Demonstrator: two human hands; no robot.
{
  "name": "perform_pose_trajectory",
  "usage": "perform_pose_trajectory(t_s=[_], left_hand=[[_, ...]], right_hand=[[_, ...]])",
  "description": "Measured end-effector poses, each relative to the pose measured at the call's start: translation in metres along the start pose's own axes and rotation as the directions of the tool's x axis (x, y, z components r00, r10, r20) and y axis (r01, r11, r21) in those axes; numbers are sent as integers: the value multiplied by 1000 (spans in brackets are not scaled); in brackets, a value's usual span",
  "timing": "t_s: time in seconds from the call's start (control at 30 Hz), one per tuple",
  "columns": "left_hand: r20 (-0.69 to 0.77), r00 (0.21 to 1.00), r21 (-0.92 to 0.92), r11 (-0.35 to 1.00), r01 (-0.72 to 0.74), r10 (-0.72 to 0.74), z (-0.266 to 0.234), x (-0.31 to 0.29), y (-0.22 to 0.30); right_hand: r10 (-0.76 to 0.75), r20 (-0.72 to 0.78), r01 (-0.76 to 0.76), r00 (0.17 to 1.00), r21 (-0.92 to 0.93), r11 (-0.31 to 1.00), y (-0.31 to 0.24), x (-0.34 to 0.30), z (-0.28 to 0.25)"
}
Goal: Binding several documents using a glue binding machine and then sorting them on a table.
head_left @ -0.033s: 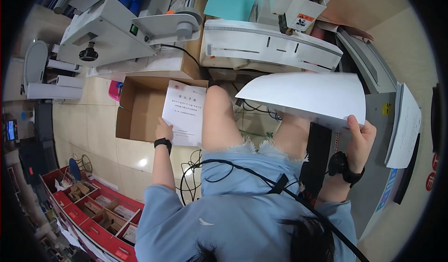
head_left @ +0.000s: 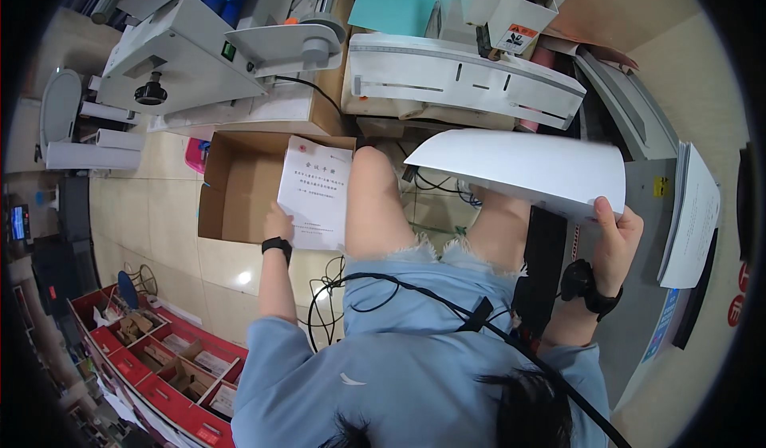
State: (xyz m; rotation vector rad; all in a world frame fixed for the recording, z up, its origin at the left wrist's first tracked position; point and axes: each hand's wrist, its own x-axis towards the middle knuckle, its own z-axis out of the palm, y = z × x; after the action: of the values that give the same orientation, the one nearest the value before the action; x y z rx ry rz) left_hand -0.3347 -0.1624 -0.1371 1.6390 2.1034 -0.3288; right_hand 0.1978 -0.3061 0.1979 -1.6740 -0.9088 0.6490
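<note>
From my remote station I work from the largest part down. The white machine (head_left: 467, 77) spans the far side; I should guide paper clear of its near ledge. The open cardboard box (head_left: 239, 181) stands on the left; its walls need to stay unbent when paper passes over them. The blank white sheet (head_left: 519, 159) arches on the right, above the person's right thigh. It calls for a flat, light pinch near its edge, since a hard squeeze would probably crease the corner, and its free left end wants support. The printed booklet (head_left: 315, 193) overlaps the right part of the box, next to the left thigh; I judge it best steadied by its edge.

The right hand (head_left: 618, 240) is closed on the sheet's near right corner, thumb on top. The left hand (head_left: 278, 223) is partly curled at the booklet's left edge; I cannot tell whether it pinches or merely rests.

Hidden: the sheet covers the right hand's fingers and part of the right thigh. The booklet conceals the box's right portion. I cannot determine the booklet's thickness, or whether the sheet is single or several. The rim crops the surroundings in black.
</note>
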Motion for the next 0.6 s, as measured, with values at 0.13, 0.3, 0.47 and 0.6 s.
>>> perform_pose_trajectory(t_s=[0.13,0.3,0.47,0.6], left_hand=[[-112,990,-249,962,-111,85,-11,8,-19],[-104,994,-17,999,-31,29,24,-7,2],[-358,881,207,946,-249,310,-47,-40,93],[-12,571,-951,166,-259,821,-87,-93,203]], right_hand=[[-26,-50,22,998,-77,997,0,3,-3],[-21,-33,14,999,-177,984,5,8,-9],[-15,-20,13,1000,-81,997,-4,8,-6],[14,68,-18,998,67,998,5,11,-12]])
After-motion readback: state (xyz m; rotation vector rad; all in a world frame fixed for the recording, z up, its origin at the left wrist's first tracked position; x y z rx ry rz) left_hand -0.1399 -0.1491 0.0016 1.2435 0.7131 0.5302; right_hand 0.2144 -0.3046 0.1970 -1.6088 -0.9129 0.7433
